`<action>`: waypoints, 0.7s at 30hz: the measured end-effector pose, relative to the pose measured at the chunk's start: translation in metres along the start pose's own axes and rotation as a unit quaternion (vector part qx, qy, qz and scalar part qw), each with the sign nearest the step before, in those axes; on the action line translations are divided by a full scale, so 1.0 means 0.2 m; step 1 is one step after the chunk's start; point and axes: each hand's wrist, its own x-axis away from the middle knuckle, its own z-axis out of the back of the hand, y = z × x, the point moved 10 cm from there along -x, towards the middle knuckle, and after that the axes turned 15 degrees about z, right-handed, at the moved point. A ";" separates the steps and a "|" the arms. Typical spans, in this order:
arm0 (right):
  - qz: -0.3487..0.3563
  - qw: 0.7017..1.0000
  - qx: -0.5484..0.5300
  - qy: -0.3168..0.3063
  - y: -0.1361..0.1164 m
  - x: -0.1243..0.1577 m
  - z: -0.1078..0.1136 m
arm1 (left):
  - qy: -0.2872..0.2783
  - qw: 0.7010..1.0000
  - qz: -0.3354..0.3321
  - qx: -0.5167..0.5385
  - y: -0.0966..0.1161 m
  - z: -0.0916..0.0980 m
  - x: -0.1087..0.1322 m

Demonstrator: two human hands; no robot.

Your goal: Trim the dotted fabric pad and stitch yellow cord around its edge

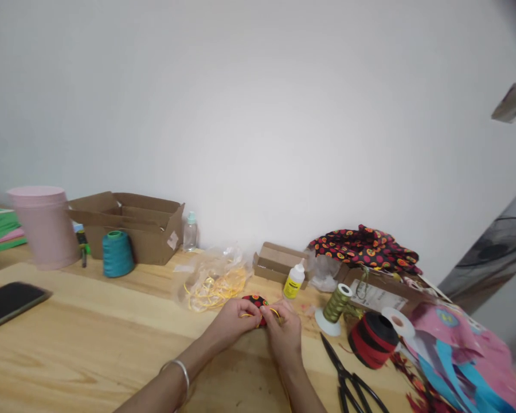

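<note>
Between my two hands is a small piece of dark fabric (257, 299) with a red and yellow pattern, held just above the wooden table. My left hand (236, 319) pinches its left side, with a bit of yellow cord showing at the fingers. Closed on the right side is my right hand (282, 328), thumb and fingers together, and a loop of yellow cord (276, 312) stands out there. The fingers cover most of the fabric's lower part. Just behind my hands lies a clear plastic bag (217, 281) of yellow cord.
A yellow-labelled glue bottle (293, 281), a spool of olive cord (337, 304), black scissors (348, 376) and a red-and-black ribbon roll (372, 339) are on the right. Leftward stand a teal thread cone (117, 255), a cardboard box (141, 229), a pink bin (45, 229) and a phone (12, 304).
</note>
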 end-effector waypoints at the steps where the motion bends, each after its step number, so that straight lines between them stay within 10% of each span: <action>1: 0.003 1.000 0.007 -0.001 -0.01 0.00 0.00 | -0.001 1.000 -0.001 -0.001 0.00 0.00 0.00; 21: -0.025 0.998 -0.036 0.044 0.02 0.00 0.05 | -0.047 0.996 0.062 0.048 -0.07 -0.01 -0.02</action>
